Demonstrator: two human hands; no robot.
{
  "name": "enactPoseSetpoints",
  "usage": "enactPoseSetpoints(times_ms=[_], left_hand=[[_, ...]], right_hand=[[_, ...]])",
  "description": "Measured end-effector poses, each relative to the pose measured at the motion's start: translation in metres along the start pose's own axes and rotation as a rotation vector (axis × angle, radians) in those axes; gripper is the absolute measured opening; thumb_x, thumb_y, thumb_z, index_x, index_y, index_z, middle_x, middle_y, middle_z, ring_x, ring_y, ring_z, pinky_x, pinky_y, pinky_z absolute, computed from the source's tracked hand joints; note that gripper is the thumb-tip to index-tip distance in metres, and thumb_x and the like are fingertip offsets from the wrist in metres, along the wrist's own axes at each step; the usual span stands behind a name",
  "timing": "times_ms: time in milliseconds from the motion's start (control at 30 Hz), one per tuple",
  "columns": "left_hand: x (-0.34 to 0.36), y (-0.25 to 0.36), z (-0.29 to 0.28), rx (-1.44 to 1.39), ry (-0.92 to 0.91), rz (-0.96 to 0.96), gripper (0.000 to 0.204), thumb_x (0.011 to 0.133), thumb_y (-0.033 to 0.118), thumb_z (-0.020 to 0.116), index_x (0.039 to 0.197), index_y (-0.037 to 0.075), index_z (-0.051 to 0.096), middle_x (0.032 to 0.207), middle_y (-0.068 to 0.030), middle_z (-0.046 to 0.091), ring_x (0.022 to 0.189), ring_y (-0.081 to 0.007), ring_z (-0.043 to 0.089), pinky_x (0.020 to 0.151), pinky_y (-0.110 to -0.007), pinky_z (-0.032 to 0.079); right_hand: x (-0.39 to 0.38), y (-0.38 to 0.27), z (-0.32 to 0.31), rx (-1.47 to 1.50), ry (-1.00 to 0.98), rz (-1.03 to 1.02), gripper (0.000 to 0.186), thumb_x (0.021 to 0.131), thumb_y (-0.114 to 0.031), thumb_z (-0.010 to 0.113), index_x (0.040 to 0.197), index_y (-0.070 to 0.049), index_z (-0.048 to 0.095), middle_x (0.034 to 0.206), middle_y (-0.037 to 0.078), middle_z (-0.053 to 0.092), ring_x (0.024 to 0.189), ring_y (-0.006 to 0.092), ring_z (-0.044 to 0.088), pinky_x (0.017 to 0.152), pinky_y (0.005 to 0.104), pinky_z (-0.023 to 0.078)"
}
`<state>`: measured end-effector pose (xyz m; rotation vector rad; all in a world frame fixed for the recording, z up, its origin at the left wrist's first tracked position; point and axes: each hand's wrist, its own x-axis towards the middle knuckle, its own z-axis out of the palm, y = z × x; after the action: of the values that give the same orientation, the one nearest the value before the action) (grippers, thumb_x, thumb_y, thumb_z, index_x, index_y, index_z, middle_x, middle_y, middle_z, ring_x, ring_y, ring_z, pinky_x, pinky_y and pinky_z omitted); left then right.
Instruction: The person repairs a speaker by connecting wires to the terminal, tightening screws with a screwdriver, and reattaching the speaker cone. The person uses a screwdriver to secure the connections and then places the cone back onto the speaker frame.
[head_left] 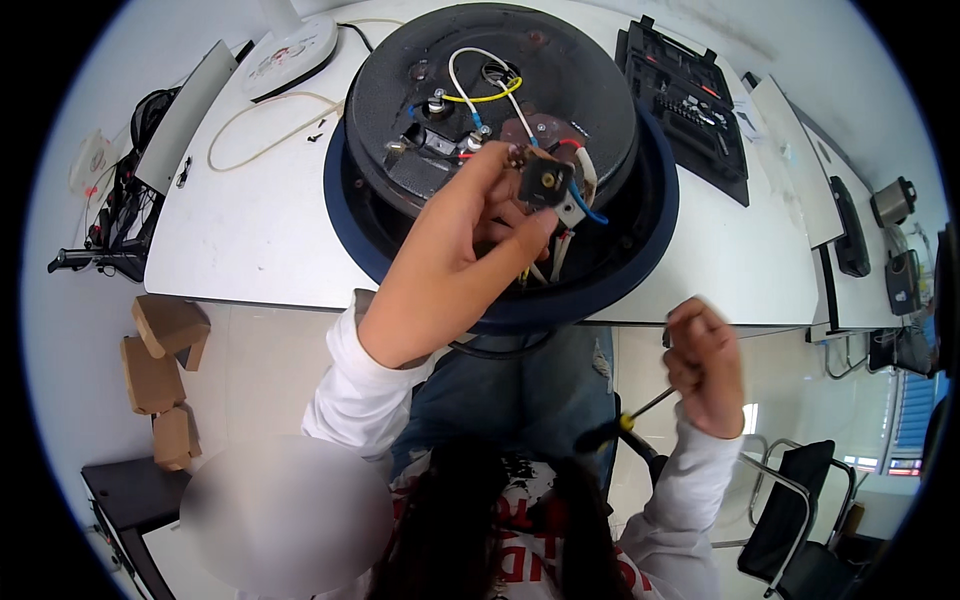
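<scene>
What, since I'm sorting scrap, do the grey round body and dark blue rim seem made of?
Grey round body: probably painted metal, from its speckled, textured coating.
Dark blue rim: likely plastic, from its smooth, even, satin surface, though painted metal is possible.

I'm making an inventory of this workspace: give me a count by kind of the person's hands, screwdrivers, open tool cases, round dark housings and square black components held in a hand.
Hands: 2 (left hand, right hand)
Screwdriver: 1
Open tool case: 1
Round dark housing: 1
Square black component: 1
Total: 6
</scene>
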<state>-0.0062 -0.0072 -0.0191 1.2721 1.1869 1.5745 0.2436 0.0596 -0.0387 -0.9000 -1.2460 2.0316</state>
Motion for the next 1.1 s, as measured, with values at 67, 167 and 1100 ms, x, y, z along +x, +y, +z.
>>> enactPoseSetpoints(times_ms=[67,167,1100], left_hand=[[0.0,0.001,-0.002,0.155,-0.002,0.043,0.035,0.084,0.006,0.056,0.118,0.001,0.047,0.088,-0.0041,0.055,0.081,-0.0124,0.055,0.073,-0.023,0.043],[-0.001,0.006,0.001,0.274,0.078,0.114,0.038,0.08,0.005,0.06,0.116,0.002,0.05,0.089,-0.0007,0.053,0.082,-0.01,0.053,0.073,-0.022,0.042],[0.09,0.025,-0.02,1.276,-0.034,0.456,0.032,0.069,0.015,0.069,0.097,0.005,0.056,0.092,-0.0081,0.055,0.09,-0.0258,0.05,0.075,-0.034,0.043]], right_hand=[[-0.002,0.03,-0.006,0.075,0.045,0.111,0.013,0.089,-0.016,0.052,0.09,-0.003,0.052,0.059,-0.007,0.032,0.045,0.0013,0.024,0.04,0.0183,0.014],[-0.003,0.072,-0.012,0.148,0.129,0.126,0.013,0.09,-0.018,0.053,0.09,-0.005,0.052,0.06,-0.007,0.034,0.045,0.0012,0.025,0.041,0.0184,0.016],[-0.036,0.171,-0.011,-0.223,0.187,0.061,0.016,0.092,-0.015,0.05,0.101,-0.003,0.054,0.072,-0.001,0.052,0.06,0.0046,0.044,0.055,0.0188,0.034]])
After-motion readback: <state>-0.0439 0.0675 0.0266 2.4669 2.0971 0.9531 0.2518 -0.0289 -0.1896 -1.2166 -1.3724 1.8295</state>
